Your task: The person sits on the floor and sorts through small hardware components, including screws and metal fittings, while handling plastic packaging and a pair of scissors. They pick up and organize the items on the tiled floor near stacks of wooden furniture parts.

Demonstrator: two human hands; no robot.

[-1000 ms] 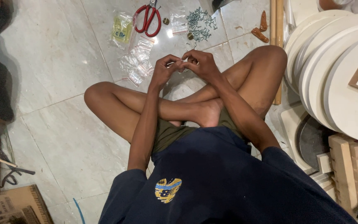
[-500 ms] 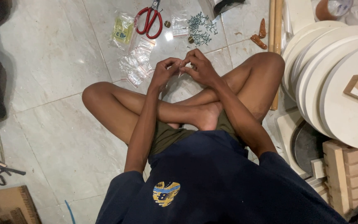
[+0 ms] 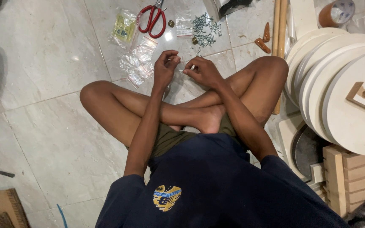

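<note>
We have one head-mounted view, looking steeply down at close range over our crossed legs [image 3: 170,114] toward the floor [image 3: 43,63] beyond.

Navy tee [image 3: 216,185], yellow-blue chest emblem [image 3: 167,197], seemingly olive shorts [image 3: 170,141].

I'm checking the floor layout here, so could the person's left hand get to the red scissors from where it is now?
Probably yes. The left hand is raised just short of the red scissors, with only flat clear plastic bags on the tiled floor between them. Nothing upright blocks the way, though it is pinching something small I cannot make out.
</note>
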